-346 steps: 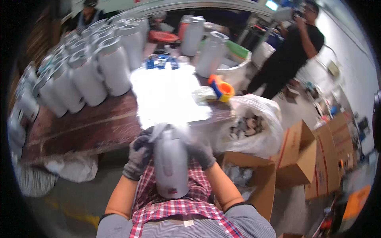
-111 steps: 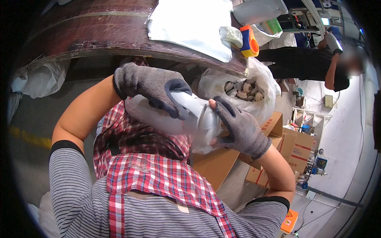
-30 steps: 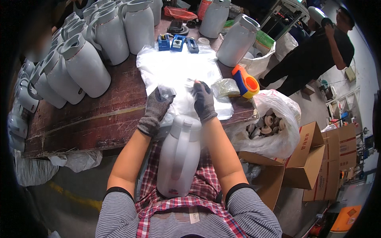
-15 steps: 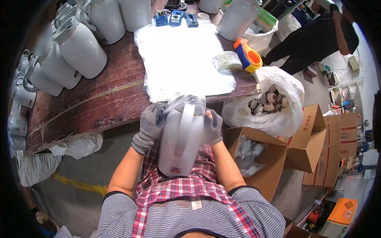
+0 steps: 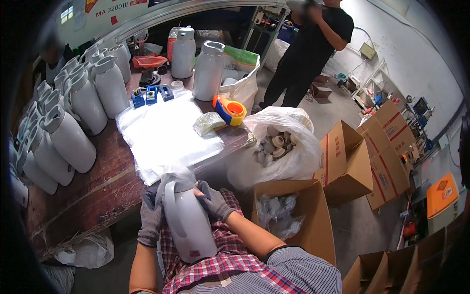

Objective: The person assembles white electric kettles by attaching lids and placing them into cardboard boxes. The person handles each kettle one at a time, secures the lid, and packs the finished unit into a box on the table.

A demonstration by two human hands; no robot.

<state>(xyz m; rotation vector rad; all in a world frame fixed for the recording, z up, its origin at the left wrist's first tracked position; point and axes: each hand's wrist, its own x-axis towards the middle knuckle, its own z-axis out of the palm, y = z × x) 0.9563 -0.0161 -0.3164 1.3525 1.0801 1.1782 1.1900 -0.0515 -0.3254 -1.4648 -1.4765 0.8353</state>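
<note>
A pale grey-white thermos jug (image 5: 192,228) with a long curved handle stands tilted between my hands, its base on my checked apron. A thin clear plastic bag (image 5: 178,175) lies bunched over its top; how far the film reaches down is hard to make out. My left hand (image 5: 152,215), in a grey glove, is closed at the jug's upper left side, gripping the film beside the handle. On the other side my right hand (image 5: 214,201), gloved with a bare thumb tip, pinches the film against the jug's shoulder. A stack of clear bags (image 5: 166,132) lies just beyond on the table.
Many similar jugs (image 5: 71,142) crowd the left of the wooden table (image 5: 112,196). An orange-and-blue tape dispenser (image 5: 230,110) sits near its right corner. Right of it are a sack of lids (image 5: 274,147) and an open carton (image 5: 313,220). A person (image 5: 313,54) stands behind.
My view has turned right and lifted, so the table and jug appear farther left and more of the room shows. Both hands remain at the jug's top.
</note>
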